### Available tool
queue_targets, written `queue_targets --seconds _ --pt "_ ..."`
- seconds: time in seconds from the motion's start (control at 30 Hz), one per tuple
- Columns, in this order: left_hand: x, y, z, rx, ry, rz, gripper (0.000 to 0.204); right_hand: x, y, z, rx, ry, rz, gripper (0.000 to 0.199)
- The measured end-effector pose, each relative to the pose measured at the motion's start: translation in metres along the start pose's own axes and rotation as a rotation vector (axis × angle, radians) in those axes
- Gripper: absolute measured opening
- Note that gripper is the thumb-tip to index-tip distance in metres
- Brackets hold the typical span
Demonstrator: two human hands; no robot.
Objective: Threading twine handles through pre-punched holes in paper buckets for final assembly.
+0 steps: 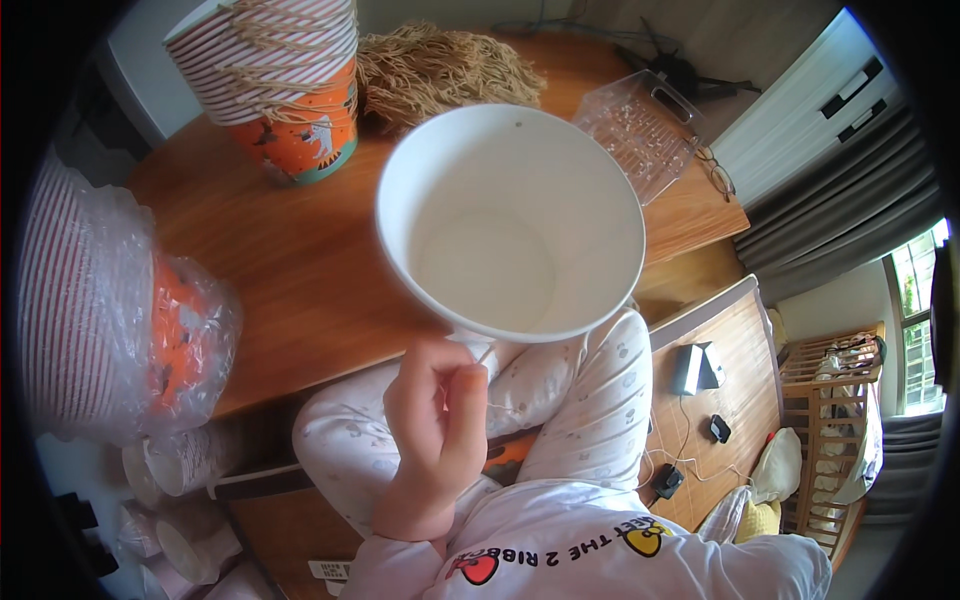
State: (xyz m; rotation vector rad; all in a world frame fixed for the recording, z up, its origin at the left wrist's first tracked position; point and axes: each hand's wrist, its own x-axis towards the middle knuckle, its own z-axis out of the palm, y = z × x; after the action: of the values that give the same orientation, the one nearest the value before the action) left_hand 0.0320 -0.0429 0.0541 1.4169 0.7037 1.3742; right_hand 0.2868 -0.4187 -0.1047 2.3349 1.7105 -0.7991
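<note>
A large white paper cup is tipped so that its bare inside faces me, above my lap. Just below its near rim is my left hand, its thumb and fingers pinched on a thin tan cord that runs up toward the rim. My right hand does not show; what else holds the cup is hidden. At the far left of the table stands a stack of orange printed paper cups, with tan cords hanging over their rims. Beside it lies a heap of tan cords.
Plastic-wrapped cups stand at the left, with more pale cups below them. On the wooden table are a clear plastic tray of small bits and eyeglasses. A black charger with cables lies at the right.
</note>
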Motion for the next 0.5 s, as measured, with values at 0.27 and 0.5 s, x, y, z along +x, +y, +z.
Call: queue_targets --seconds 0.27,0.5 --pt "0.001 0.004 0.008 0.205 -0.026 0.133 0.021 0.016 -0.008 -0.027 -0.066 -0.196 0.030 0.020" --pt "0.001 -0.003 0.009 0.341 0.061 0.209 0.016 0.046 -0.030 -0.055 -0.118 -0.369 0.027 0.023"
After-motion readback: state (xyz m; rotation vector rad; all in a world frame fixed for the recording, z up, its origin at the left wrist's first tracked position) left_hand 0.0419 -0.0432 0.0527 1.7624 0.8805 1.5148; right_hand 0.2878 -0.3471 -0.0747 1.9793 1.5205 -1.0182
